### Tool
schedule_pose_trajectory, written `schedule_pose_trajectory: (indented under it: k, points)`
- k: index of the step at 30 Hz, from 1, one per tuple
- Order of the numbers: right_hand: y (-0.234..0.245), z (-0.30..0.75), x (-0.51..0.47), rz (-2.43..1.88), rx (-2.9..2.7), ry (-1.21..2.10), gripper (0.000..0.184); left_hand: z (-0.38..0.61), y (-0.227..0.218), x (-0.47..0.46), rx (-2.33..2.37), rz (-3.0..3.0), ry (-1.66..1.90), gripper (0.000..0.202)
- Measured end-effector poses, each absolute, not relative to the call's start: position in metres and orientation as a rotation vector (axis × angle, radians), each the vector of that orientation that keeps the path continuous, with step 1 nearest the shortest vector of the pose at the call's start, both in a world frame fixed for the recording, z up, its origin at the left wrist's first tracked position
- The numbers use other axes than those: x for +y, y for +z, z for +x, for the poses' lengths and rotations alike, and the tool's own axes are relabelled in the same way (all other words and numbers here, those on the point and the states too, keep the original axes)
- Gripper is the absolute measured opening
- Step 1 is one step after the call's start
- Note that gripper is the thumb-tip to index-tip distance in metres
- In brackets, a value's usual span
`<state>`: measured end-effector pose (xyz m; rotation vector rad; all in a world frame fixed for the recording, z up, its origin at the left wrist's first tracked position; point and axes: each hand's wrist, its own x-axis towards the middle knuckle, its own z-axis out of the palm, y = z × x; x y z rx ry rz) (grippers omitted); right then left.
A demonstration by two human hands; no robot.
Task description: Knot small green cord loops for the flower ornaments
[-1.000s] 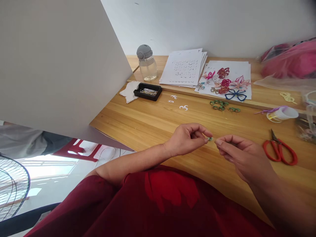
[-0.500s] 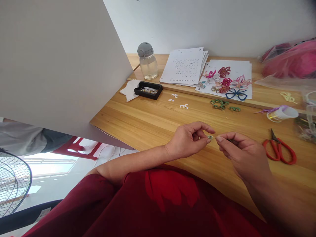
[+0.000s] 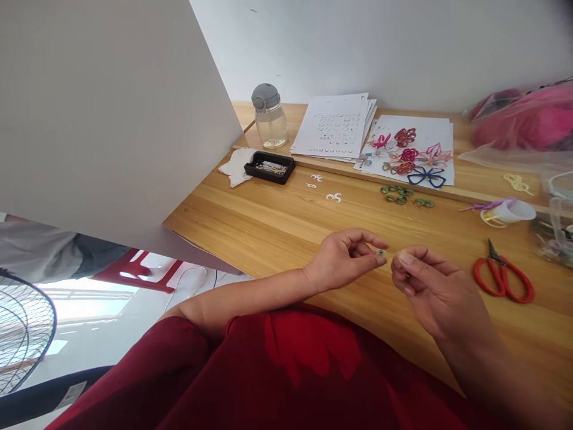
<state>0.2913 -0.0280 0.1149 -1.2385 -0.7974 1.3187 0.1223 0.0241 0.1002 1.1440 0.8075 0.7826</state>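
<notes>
My left hand [image 3: 344, 261] pinches a tiny green coiled piece [image 3: 381, 253] between thumb and forefinger, just above the wooden table [image 3: 277, 221]. My right hand [image 3: 432, 288] is right beside it, fingers curled in a pinch near the same piece; what they hold is too small to name. Both forearms come in over my red garment at the near edge.
Red scissors [image 3: 504, 278] lie to the right. Further back lie green coiled pieces [image 3: 403, 195], white paper cut-outs [image 3: 333, 196], a black tray [image 3: 270, 166], a water bottle [image 3: 269, 116], punched white sheets [image 3: 335, 125], coloured flower shapes on paper [image 3: 409, 152], a tape roll [image 3: 510, 211]. A white board [image 3: 102, 113] stands left.
My hands have stayed close together on the small green piece. The right hand's fingers have shifted slightly lower and curled more. The view has tilted a little.
</notes>
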Motion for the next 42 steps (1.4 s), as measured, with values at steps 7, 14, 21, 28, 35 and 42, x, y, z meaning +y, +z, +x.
schedule_pose_trajectory:
  k: [7, 14, 21, 28, 35, 42]
  points:
    - [0.116, 0.308, -0.028, -1.338, -0.936, 1.39, 0.038, 0.116, 0.105, 0.038, 0.767, 1.249, 0.643, 0.021]
    - [0.109, 0.32, -0.03, -1.466, -1.028, 1.352, 0.043, 0.109, 0.114, 0.047, 0.774, 1.222, 0.522, 0.011]
    - [0.116, 0.312, -0.031, -1.61, -1.134, 1.197, 0.038, 0.11, 0.113, 0.036, 0.73, 1.554, 0.616, 0.019]
    - [0.123, 0.313, -0.031, -1.626, -1.306, 1.227, 0.044, 0.11, 0.12, 0.044, 0.608, 1.866, 0.672, 0.016]
    - [0.115, 0.321, -0.029, -1.51, -1.04, 1.453, 0.048, 0.113, 0.109, 0.042, 0.699, 1.444, 0.677, 0.031]
    - [0.118, 0.315, -0.029, -1.467, -0.934, 1.436, 0.045, 0.11, 0.109, 0.037, 0.71, 1.399, 0.654, 0.037]
